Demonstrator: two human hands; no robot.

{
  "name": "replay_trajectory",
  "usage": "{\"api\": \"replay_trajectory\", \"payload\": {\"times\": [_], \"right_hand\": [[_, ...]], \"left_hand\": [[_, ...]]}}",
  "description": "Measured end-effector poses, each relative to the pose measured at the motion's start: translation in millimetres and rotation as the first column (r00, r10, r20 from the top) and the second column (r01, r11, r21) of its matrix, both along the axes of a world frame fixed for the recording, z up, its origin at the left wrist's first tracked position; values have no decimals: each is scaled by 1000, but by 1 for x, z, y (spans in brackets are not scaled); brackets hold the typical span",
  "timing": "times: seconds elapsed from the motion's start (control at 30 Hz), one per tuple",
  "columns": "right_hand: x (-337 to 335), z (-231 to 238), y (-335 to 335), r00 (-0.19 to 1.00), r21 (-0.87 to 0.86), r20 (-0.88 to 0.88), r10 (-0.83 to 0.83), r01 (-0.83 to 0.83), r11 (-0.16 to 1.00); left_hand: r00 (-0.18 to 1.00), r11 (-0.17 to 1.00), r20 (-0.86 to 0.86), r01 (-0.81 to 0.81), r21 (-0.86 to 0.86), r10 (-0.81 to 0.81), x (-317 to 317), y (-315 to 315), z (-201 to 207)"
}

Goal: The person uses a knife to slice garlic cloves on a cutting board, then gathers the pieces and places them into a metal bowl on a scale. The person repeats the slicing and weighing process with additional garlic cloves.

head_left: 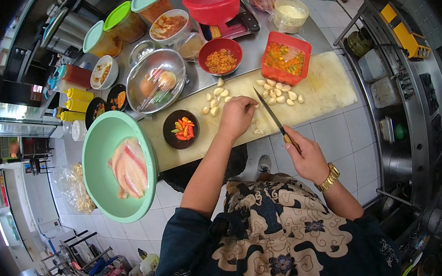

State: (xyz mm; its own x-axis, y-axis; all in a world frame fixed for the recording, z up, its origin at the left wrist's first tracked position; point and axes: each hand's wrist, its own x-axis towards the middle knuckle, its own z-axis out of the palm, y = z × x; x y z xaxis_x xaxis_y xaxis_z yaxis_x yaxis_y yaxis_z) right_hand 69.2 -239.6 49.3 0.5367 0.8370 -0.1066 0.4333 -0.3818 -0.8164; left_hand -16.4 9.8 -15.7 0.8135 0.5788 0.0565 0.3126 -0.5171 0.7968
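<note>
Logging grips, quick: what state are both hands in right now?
Left hand: curled over the pale yellow rectangular cutting board; whether it holds anything can't be told.
Right hand: closed, holding the long brown-handled metal knife.

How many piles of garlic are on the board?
2. The left garlic pile lies between the left hand and the round red bowl; the right garlic pile is beside the square red container. The hand may hide more garlic.

Head cam, L of 2 wide fisheyes, looks down from abv wearer's shirt [282,238], fairly nr; L hand [236,120] & R hand [308,156] abt mid-view, board [332,89] beyond R hand, floor [339,138] to its right.
</note>
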Motion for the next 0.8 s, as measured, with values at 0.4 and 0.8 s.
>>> {"api": "replay_trajectory", "payload": {"times": [0.4, 0.8], "right_hand": [[-1, -2, 12, 987, -60, 132, 94, -86, 994], [0, 14, -17, 999, -26, -24, 45, -46, 999]], "left_hand": [[994, 975, -14, 105, 197, -105, -2, 5, -1], [989, 976, -33, -138, 167, 146, 10, 19, 7]]}}
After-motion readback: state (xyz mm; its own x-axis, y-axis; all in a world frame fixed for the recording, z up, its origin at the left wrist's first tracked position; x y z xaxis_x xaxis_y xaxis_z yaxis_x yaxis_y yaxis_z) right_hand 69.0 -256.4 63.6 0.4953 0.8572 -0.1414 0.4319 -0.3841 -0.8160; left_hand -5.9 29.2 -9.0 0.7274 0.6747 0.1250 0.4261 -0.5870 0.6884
